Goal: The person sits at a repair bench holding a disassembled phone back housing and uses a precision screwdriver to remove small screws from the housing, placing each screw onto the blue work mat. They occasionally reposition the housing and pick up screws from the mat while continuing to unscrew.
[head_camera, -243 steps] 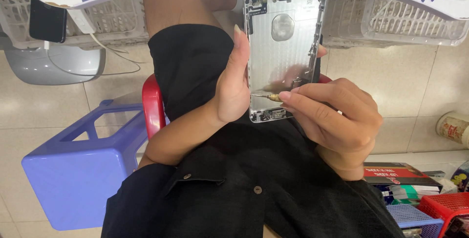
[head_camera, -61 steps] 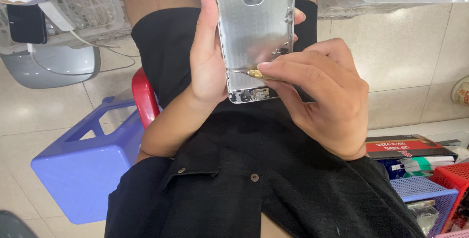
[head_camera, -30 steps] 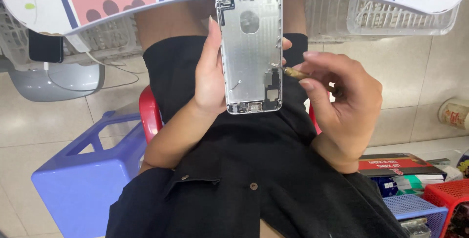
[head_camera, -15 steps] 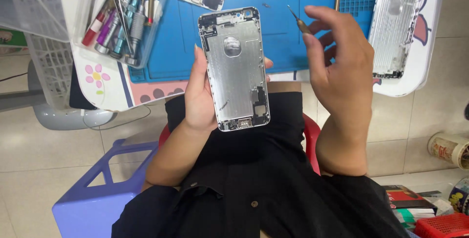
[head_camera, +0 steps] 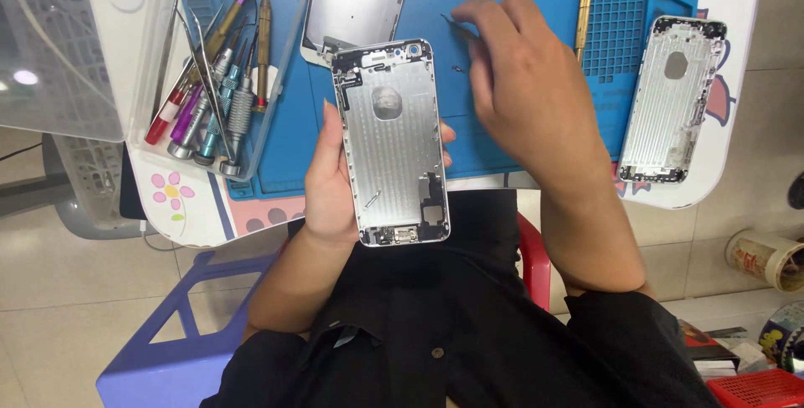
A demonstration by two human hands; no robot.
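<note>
Left hand (head_camera: 328, 194): gripping a silver phone housing (head_camera: 390, 142), fingers wrapping its edges.
Right hand (head_camera: 521, 81): pinching a thin tool (head_camera: 456, 25) over the blue mat (head_camera: 469, 64).

The person wears a black shirt with a collar and small dark buttons down the front. The sleeves are rolled up, so both arms are bare. The left hand (head_camera: 331, 198) and right hand (head_camera: 523, 81) wear no gloves or rings.
</note>
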